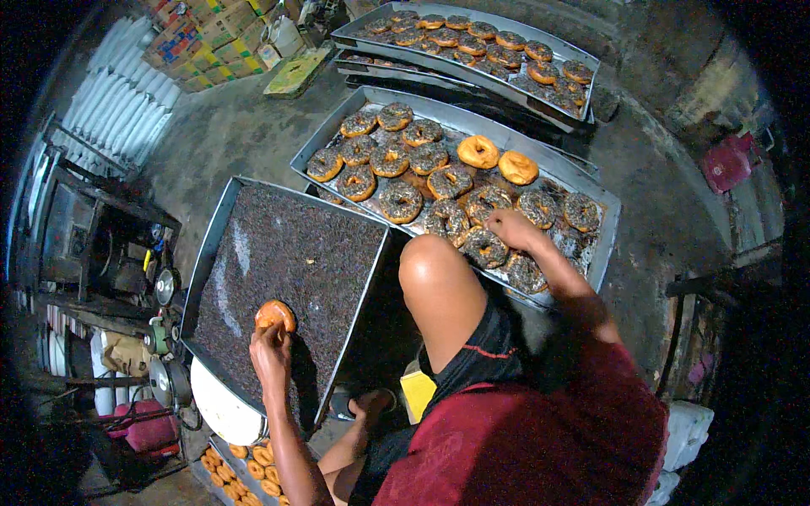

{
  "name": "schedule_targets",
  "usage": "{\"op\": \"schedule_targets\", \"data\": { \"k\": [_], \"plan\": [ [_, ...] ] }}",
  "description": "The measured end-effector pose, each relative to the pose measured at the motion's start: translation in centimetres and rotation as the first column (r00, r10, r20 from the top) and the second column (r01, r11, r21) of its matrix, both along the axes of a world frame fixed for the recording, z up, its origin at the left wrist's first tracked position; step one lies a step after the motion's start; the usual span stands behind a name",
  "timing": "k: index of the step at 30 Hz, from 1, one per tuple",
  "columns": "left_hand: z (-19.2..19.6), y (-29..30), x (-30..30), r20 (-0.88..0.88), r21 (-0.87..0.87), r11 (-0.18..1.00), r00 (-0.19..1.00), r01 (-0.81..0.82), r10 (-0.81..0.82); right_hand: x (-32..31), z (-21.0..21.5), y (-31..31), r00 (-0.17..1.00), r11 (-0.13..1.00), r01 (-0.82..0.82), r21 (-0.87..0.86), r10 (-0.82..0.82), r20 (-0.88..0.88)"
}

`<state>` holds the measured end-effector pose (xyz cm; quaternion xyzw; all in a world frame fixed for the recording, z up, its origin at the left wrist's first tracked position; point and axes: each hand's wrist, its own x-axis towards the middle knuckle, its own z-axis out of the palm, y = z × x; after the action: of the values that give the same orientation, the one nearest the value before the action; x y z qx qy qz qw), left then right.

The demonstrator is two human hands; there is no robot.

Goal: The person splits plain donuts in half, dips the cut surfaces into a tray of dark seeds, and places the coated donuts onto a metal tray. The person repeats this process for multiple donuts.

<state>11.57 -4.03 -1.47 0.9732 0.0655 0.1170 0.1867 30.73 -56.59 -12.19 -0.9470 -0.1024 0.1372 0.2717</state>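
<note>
My left hand (270, 346) grips the edge of a plain golden doughnut (277, 314), low over a deep metal tray (221, 221) of dark chocolate sprinkles (291, 244). To the right, my right hand (512, 230) has its fingers closed at the edge of a sprinkle-coated doughnut (485, 248); its fingertips are partly hidden. That doughnut lies in a wide metal tray (601, 261) among several others coated the same way. Two doughnuts without sprinkles facing up, one plain ring (477, 152) and one beside it (518, 168), sit towards the tray's far side.
Further back, stacked trays (472, 74) hold more coated doughnuts. At the lower left, plain doughnuts (245, 476) lie in another tray, near a white round container (221, 413). Cartons (224, 29) stand at the far left. My bent knee (434, 270) rises between the trays.
</note>
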Motion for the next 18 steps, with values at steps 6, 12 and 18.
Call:
{"op": "schedule_targets", "data": {
  "k": [6,12,18],
  "plan": [
    [0.6,-0.9,1.0,-0.058,-0.082,0.996,0.998,-0.02,0.015,-2.4,-0.7,-1.4,0.99,0.976,0.134,-0.172,-0.124,0.064],
    [-0.9,-0.2,-0.1,0.003,0.019,0.998,0.998,-0.061,0.061,-3.5,3.6,-0.4,0.992,0.993,0.031,-0.11,-0.017,0.127],
    [-1.0,0.3,0.1,-0.015,-0.035,0.998,0.998,-0.058,0.058,-3.3,3.4,-0.6,0.992,0.996,0.074,-0.043,-0.069,0.109]
  ]
}}
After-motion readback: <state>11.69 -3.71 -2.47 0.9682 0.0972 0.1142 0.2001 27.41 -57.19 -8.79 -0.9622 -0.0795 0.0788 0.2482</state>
